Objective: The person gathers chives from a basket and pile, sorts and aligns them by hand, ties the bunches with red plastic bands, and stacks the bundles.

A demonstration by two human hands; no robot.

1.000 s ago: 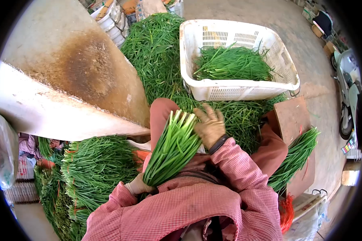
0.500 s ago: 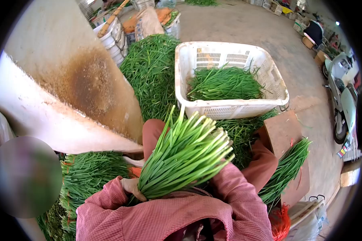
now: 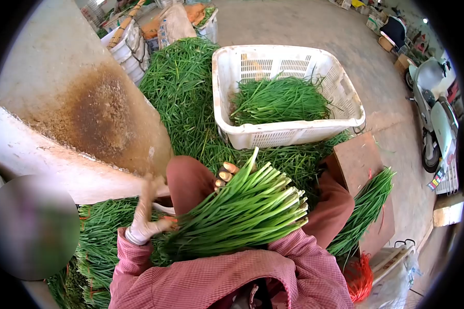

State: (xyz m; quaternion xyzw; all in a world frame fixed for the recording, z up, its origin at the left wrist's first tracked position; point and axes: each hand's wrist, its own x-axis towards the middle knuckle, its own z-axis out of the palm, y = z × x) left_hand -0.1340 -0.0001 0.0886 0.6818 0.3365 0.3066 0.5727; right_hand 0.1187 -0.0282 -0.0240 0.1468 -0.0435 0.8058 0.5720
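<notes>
A thick bunch of garlic chives [image 3: 242, 213] lies across my lap, pale stem ends to the right and leaf tips to the left. My right hand [image 3: 226, 174] supports it from beneath; only the curled fingertips show past its upper edge, the rest hidden by stems. Apart from the leaves, my left hand [image 3: 145, 219] is raised near the bunch's left end, fingers up and spread, blurred by motion, holding nothing. Tied chive bundles [image 3: 95, 242] are stacked beside my left arm. Another tied bunch [image 3: 361, 216] rests on a brown board [image 3: 358, 154] to my right.
Ahead stands a white plastic crate [image 3: 294, 126] with chives inside. Loose chives [image 3: 178, 77] heap on the floor around it. A stained wall [image 3: 82, 103] rises at left. Red ties [image 3: 361, 280] hang at lower right, and a scooter [image 3: 441, 123] is parked farther right.
My left hand has let go of the leaf end and lifted up and left. The bunch has tipped flatter, and my right fingertips now show at its far side.
</notes>
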